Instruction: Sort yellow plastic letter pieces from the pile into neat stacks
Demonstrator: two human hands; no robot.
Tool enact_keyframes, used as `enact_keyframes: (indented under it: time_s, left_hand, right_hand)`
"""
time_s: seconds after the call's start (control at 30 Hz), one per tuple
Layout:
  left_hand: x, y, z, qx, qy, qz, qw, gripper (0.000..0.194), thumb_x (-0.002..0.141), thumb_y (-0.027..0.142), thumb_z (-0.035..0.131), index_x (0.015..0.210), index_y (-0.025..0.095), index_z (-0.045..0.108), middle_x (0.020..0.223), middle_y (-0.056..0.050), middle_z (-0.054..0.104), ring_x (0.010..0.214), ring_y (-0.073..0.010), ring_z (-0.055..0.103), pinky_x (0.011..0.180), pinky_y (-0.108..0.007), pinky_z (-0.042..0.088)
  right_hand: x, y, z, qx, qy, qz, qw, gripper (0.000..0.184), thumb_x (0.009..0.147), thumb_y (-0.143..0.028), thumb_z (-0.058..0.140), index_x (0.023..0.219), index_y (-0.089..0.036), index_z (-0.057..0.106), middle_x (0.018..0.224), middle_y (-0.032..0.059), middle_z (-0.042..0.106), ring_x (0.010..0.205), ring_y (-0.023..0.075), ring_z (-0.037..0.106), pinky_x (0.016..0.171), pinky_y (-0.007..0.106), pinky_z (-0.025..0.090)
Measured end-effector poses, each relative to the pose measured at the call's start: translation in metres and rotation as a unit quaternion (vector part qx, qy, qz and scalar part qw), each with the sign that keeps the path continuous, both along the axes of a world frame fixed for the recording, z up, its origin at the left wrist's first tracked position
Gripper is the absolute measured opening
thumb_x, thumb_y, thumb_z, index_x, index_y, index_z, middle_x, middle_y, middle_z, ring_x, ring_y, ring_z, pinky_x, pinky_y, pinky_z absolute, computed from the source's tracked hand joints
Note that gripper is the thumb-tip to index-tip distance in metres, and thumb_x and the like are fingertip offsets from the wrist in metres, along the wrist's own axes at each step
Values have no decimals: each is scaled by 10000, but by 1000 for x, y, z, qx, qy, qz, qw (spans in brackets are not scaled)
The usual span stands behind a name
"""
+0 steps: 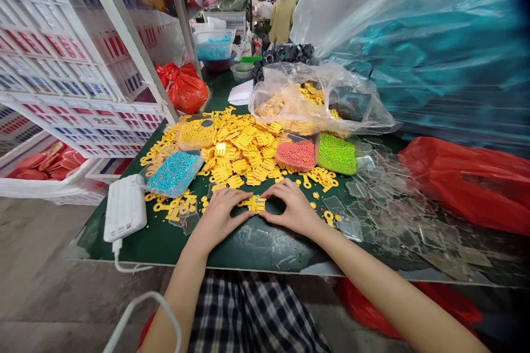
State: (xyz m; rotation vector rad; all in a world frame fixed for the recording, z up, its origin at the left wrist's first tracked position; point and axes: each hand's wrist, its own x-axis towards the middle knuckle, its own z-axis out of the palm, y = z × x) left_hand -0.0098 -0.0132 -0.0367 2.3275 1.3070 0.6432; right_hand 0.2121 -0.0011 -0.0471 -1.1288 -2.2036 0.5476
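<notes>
A small yellow plastic piece with slots and coloured beads (257, 204) is pinched between both hands, just above the front of the green table (256, 245). My left hand (221, 215) grips its left side with thumb and forefinger. On the other side, my right hand (292, 207) holds it the same way. Behind the hands lies a heap of similar yellow pieces (244, 146). Around it stand clear trays of blue beads (173, 172), yellow beads (196, 133), red beads (296, 153) and green beads (337, 153).
Many thin clear plastic squares (397, 209) are scattered on the right. A white power bank (125, 207) with a cable lies at the left edge. Beyond the heap sit a clear bag (351, 94) and a red bag (186, 88). White crates (83, 66) stand left; a person (282, 14) is far back.
</notes>
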Motion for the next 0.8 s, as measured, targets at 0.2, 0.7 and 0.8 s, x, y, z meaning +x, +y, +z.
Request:
enact_keyframes:
  time_s: [0.2,0.7,0.8]
  left_hand:
    - [0,-1,1,-19,-72,5,997,321,912,441,597,1166,253,653,1119,-66,681,1041,-232,602,943,-418,471]
    - [-1,1,-1,-21,7,-29,999,244,960,377,529,1044,283,738,1075,-39,694,1049,-237,590,965,-432,425]
    - [-2,2,1,-14,14,-25,999,250,969,344,511,1010,289,752,1052,-34,697,1025,-230,596,943,-424,426]
  right_hand:
    - [-2,-2,1,-25,52,-5,998,204,762,-299,760,913,-238,637,922,27,680,927,227,545,847,385,455]
    - [0,-1,-2,-32,-1,-8,999,266,716,-350,802,935,-237,700,914,42,620,957,242,500,878,401,441]
    - [0,-1,-3,-31,-9,-10,999,266,722,-364,800,940,-242,706,912,39,622,952,238,505,872,398,444]
